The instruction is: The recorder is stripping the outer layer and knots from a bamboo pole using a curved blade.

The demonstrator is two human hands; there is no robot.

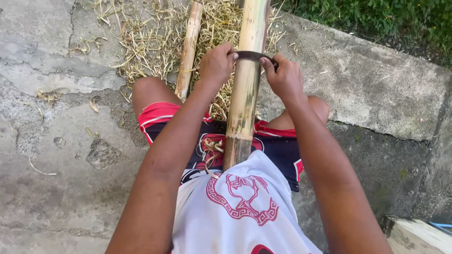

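A thick bamboo pole (245, 89) runs from the frame's upper centre down into the person's lap. The left hand (216, 63) and right hand (284, 77) each close a grip on one end of a dark curved blade (252, 56) laid across it. A thinner bamboo piece (189, 49) lies on straw-like shavings (150, 42) at upper left, on cracked concrete ground (61, 141).

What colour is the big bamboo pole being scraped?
The bamboo pole is yellowish-tan with green and dark brown streaks, seen best in the head view.

The person wears a white sleeveless shirt (240, 207) with a red round emblem ringed by a key-pattern border. Below it are dark navy shorts (278, 148) with red and white trim. Arms and knees are bare.
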